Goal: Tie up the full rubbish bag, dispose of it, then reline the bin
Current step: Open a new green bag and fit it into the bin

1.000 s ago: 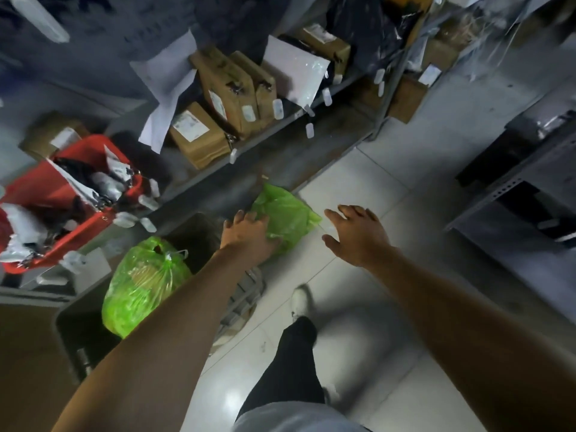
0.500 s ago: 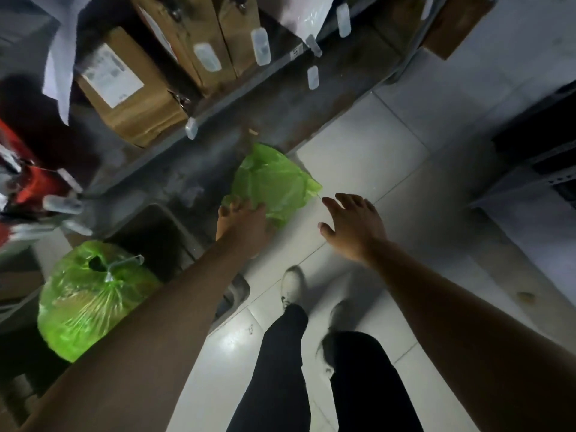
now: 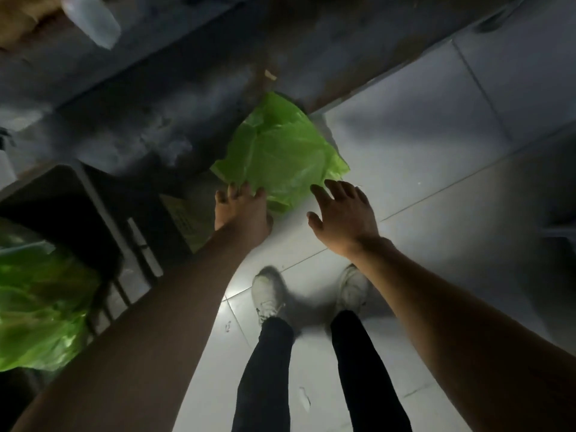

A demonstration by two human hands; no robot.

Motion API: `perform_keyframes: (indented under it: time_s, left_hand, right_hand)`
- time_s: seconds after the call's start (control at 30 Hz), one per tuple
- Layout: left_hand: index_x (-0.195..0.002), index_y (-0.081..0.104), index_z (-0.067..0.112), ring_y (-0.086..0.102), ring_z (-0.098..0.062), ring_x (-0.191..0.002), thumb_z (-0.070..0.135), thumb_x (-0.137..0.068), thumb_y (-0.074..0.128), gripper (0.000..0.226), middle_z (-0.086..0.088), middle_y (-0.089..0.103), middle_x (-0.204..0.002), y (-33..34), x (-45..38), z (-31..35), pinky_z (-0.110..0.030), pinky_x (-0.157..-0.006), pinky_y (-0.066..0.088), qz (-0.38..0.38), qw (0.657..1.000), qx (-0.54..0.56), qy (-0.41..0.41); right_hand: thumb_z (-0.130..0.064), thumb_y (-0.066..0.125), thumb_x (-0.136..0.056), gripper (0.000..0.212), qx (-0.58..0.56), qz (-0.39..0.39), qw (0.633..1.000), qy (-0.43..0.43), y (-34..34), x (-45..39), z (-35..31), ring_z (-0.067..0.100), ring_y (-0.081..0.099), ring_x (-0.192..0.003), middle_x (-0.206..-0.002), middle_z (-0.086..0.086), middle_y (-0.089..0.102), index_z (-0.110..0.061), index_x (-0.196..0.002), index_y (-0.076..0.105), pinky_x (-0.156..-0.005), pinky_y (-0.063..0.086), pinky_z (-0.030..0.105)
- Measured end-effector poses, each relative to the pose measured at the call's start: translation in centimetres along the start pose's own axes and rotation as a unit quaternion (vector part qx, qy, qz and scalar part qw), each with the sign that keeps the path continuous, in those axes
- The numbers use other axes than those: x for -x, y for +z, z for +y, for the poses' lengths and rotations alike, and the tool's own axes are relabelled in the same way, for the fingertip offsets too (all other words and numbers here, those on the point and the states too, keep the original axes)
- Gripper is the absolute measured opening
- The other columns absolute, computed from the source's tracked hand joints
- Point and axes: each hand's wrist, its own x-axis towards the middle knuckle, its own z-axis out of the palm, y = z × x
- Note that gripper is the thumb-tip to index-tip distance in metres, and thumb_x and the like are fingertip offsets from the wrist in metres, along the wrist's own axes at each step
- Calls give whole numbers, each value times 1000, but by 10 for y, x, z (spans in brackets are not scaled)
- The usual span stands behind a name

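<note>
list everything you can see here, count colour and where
flat bag: 1, green, on the floor at the shelf's foot
full bag: 1, green, far left
bin: 1, dark, left, beside the full bag
floor: white tiles, right and centre
shelf base: dark grey, across the top
shoes: 2, white, lower centre
trousers: black, bottom centre
left hand: fingers at the flat bag's near edge
right hand: fingers spread, near the flat bag's right corner

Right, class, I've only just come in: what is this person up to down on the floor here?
A person is bending and reaching both hands toward a flat green bag on the tiled floor. The left hand touches its near edge; the right hand is spread open beside it. A dark bin stands to the left, next to a full green bag.
</note>
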Motion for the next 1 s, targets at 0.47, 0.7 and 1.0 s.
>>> perform_keyframes:
  time_s: [0.47, 0.7, 1.0]
  left_hand:
    - [-139, 42, 18, 29, -39, -137, 19, -84, 62, 58, -15, 34, -148, 137, -155, 2, -54, -106, 35, 22, 998, -33, -47]
    - [-125, 57, 13, 38, -38, -130, 12, -92, 47, 35, -16, 46, -138, 170, -185, -5, -51, -102, 38, 67, 995, -40, -57]
    - [-109, 63, 10, 58, -38, -105, 4, -92, 44, 26, -16, 68, -107, 180, -194, -8, -43, -85, 44, 145, 988, -13, -47]
  right_hand:
    - [-37, 52, -92, 53, -5, 0, 1000, -30, 148, -107, 54, 36, 44, -129, -140, 15, 50, -14, -140, 49, -101, 38, 43]
    - [-37, 50, -93, 52, -18, 3, 999, -39, 183, -138, 53, 34, 42, -129, -140, 13, 50, -15, -140, 48, -101, 38, 42]
    - [-36, 51, -92, 50, -31, 12, 999, -36, 193, -147, 51, 33, 43, -128, -137, 13, 52, -14, -138, 50, -98, 41, 42]
